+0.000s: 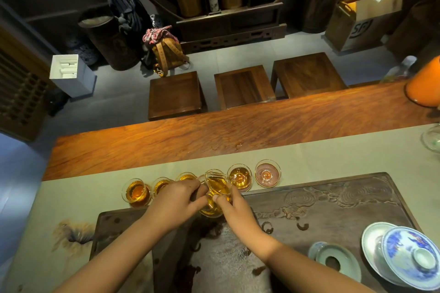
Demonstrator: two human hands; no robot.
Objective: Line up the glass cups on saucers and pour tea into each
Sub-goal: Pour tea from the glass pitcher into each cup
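A long wooden worktop [214,131] fills the scene, with a pale cloth runner [333,154] along its near half and a dark carved tea tray [333,200] lying on the cloth. Nearest, at the tray's right end, a blue-and-white lidded bowl [409,254] sits on its saucer, touching a pale green ring-shaped stand [338,261] on its left. Both forearms reach in over the tray to a glass pitcher [217,191] of amber tea, tilted away from the person above the tray's far edge. The left hand [176,202] has its grip curled around the pitcher's left side, and the right hand [235,207] pinches its right side with thumb and fingers. Just beyond, on the cloth, a row of glass cups stands on saucers: the leftmost cup [137,191] and the two next to it, partly hidden by the left hand, hold tea, as does the cup [240,177] just right of the pitcher; the last cup [267,175] at the right end looks nearly empty. Past the worktop, three square wooden stools [242,88] stand on the grey floor before dark shelving.
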